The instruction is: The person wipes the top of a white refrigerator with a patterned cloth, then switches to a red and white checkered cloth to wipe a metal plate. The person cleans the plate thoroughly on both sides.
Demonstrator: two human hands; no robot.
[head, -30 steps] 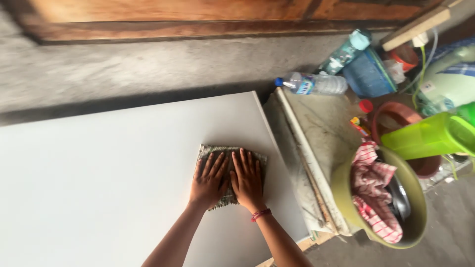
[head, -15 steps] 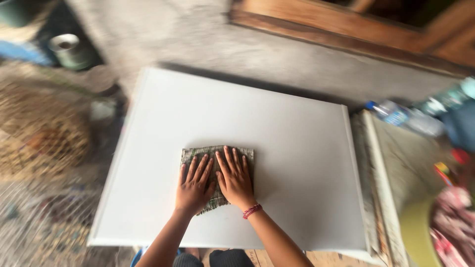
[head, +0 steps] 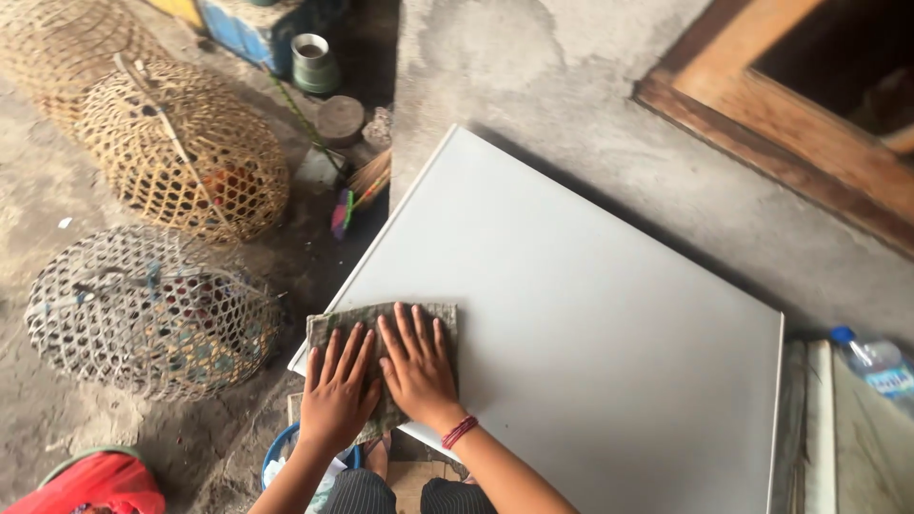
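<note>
hands (head: 381,381) flat on cloth (head: 381,328) | white board (head: 590,352) corner | cloth perhaps checked

The cloth (head: 381,333) is grey-green with a faint dark check, perhaps woven. It lies on a plain white board (head: 590,324). Left of the board, two baskets: one tan wicker (head: 181,148), one pale grey mesh (head: 143,309). A red bracelet (head: 459,432) circles the right wrist.

Both hands, left hand (head: 338,395) beside right hand (head: 417,369), flat on cloth (head: 328,328) at panel's (head: 571,314) near-left corner, woven baskets (head: 152,309) left of panel, bottle (head: 871,360) at its right.
</note>
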